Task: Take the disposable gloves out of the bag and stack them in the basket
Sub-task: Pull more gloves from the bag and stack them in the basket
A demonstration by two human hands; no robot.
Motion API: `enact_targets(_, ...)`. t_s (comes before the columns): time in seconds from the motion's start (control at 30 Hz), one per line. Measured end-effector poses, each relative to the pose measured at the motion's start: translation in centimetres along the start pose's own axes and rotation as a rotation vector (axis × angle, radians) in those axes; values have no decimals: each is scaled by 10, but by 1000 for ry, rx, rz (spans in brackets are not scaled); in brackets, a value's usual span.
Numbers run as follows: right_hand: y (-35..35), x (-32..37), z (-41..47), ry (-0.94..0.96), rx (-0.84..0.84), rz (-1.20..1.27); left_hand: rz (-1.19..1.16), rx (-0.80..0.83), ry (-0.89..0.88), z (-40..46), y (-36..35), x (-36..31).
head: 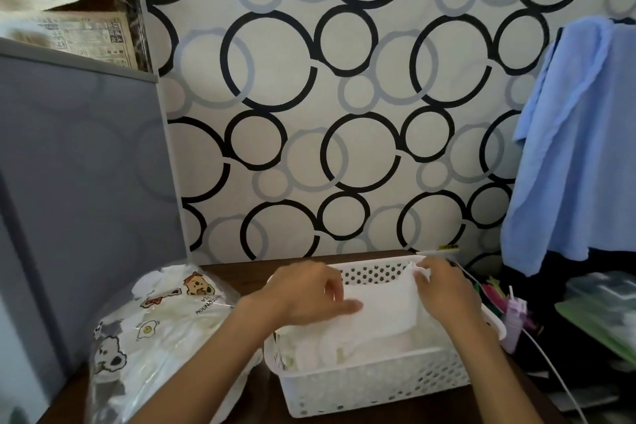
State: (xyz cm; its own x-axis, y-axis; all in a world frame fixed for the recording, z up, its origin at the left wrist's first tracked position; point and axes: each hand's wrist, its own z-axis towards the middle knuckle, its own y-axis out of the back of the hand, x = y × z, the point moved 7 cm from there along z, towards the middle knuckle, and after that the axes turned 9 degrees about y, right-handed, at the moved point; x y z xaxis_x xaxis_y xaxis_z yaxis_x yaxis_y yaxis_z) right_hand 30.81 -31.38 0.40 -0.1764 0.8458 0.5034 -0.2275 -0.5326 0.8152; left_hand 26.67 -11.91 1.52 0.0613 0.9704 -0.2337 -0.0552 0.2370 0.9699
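A white perforated basket [371,385] stands on the dark wooden table, with several translucent white gloves [330,349] piled inside. Over the basket both hands hold one flat white glove [385,310]. My left hand [309,296] pinches its left edge with thumb and fingers. My right hand [444,289] pinches its upper right corner near the basket's far wall. To the left lies the clear plastic bag [155,330], printed with bears and fried eggs, with more gloves showing through it.
A grey panel [82,203] rises on the left behind the bag. Blue cloth [571,148] hangs at the right. Green trays [602,313], colourful small items [499,296] and a white cable [550,365] crowd the right of the basket. A circle-patterned wall stands behind.
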Motion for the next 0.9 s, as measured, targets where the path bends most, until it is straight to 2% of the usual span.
enact_targets(0.07,0,0,-1,-5,0,-11,18,141,7,-6,-7,2)
enact_targets(0.3,-1,-4,-1,-25,17,-39,19,340,-14,-19,11,19)
enact_targets(0.4,0,-2,3,-9,107,-55,15,350,72,-21,29,30)
enact_targets(0.5,9,3,4,15,224,-102,44,274,77,-22,41,24)
enact_targets(0.57,21,10,3,76,192,-151,38,276,88,-23,32,15)
enact_targets(0.63,25,19,1,166,184,-70,65,338,126,-23,8,9)
enact_targets(0.7,11,29,-7,237,359,52,178,390,154,-24,-20,10)
enact_targets(0.8,-31,25,-17,265,689,-154,351,415,183,-24,-45,19)
enact_targets(0.9,-59,19,-16,287,782,-292,468,431,222,-26,-52,26)
